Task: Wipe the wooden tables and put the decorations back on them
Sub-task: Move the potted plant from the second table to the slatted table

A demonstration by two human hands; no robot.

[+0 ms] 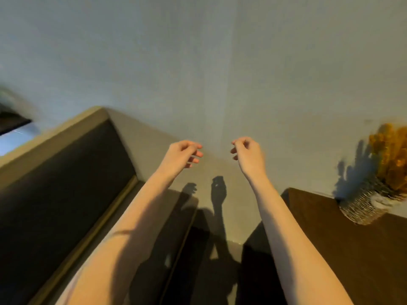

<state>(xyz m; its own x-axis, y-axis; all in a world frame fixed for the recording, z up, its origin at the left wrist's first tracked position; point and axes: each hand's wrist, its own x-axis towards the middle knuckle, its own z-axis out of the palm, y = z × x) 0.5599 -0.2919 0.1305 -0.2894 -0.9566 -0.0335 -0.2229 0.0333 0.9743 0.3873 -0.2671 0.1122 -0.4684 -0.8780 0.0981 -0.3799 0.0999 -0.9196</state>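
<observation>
A dark wooden table [343, 245] fills the lower right, its top running to the wall. On its far right stands a woven basket [365, 205] holding orange dried flowers [392, 155]. My left hand [184, 155] and my right hand [247, 154] are raised side by side in front of the wall, well left of the basket and away from the table. Their fingers hang loosely curled and hold nothing. No cloth is in view.
A pale wall [198, 62] fills the upper half. A beige-framed, dark-panelled piece of furniture [66, 177] slants across the left. A dark gap [211, 271] lies between it and the table, crossed by my arms' shadows.
</observation>
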